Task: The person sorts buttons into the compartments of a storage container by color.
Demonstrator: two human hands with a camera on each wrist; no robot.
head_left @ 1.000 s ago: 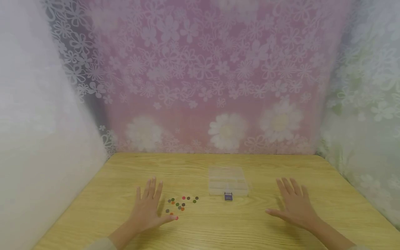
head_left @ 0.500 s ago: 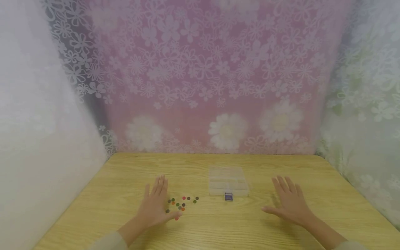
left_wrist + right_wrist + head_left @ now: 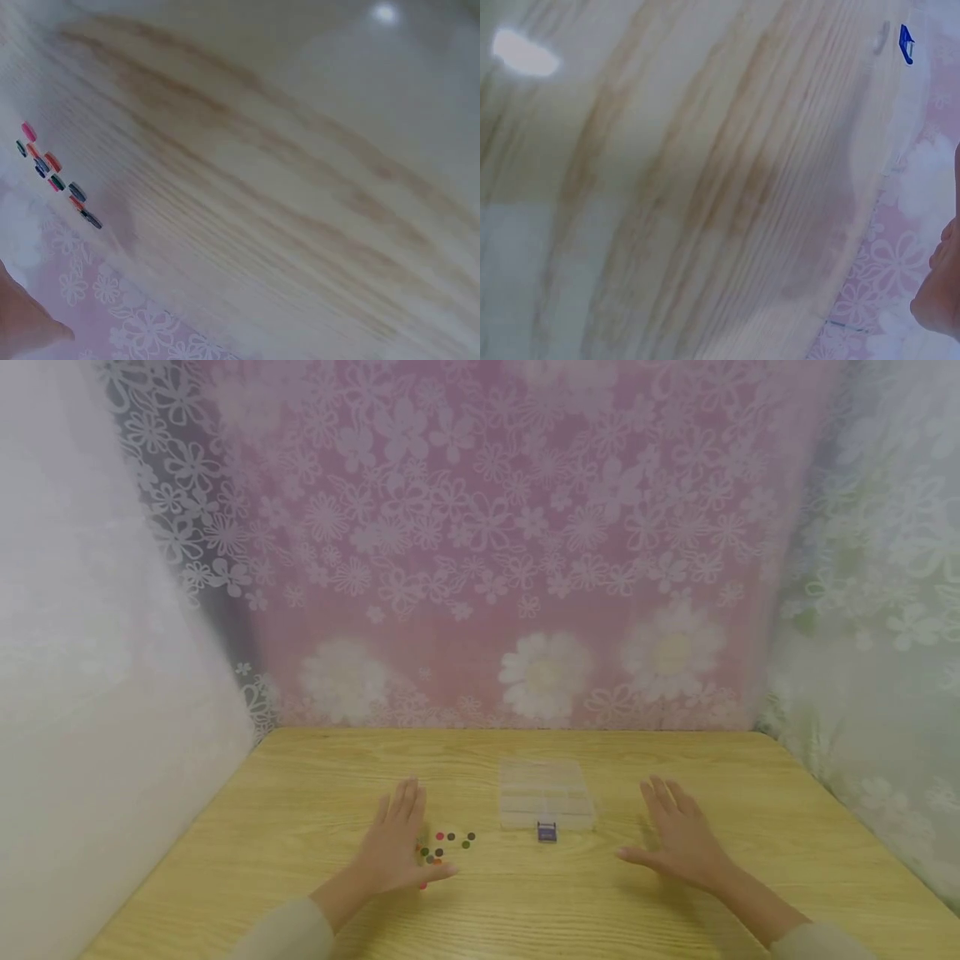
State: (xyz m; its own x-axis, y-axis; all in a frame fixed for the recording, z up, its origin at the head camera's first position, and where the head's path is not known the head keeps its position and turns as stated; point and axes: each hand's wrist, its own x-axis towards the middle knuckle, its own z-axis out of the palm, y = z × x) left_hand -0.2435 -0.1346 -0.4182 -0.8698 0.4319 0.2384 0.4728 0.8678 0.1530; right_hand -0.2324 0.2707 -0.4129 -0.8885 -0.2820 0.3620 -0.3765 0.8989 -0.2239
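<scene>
Several small round discs in pink, orange, green and grey (image 3: pixel 439 852) lie scattered on the wooden table; they also show as a cluster of discs (image 3: pixel 52 172) in the left wrist view. My left hand (image 3: pixel 393 843) hovers over the left part of them, fingers straight, thumb out to the right, hiding some discs. Right of the discs stands a clear plastic compartment box (image 3: pixel 546 793) with a blue latch (image 3: pixel 547 832) at its front. To the right of the box my right hand (image 3: pixel 682 839) is held with straight fingers and thumb pointing left. Neither hand holds anything.
The wooden table (image 3: pixel 540 910) reaches back to a pink flowered curtain (image 3: pixel 480 568). Pale sheets hang at the left (image 3: pixel 112 693) and right (image 3: pixel 877 693) sides of the table.
Both hands have moved inward: the left one rightward over some of the discs, the right one leftward nearer the box. The discs and box keep their places.
</scene>
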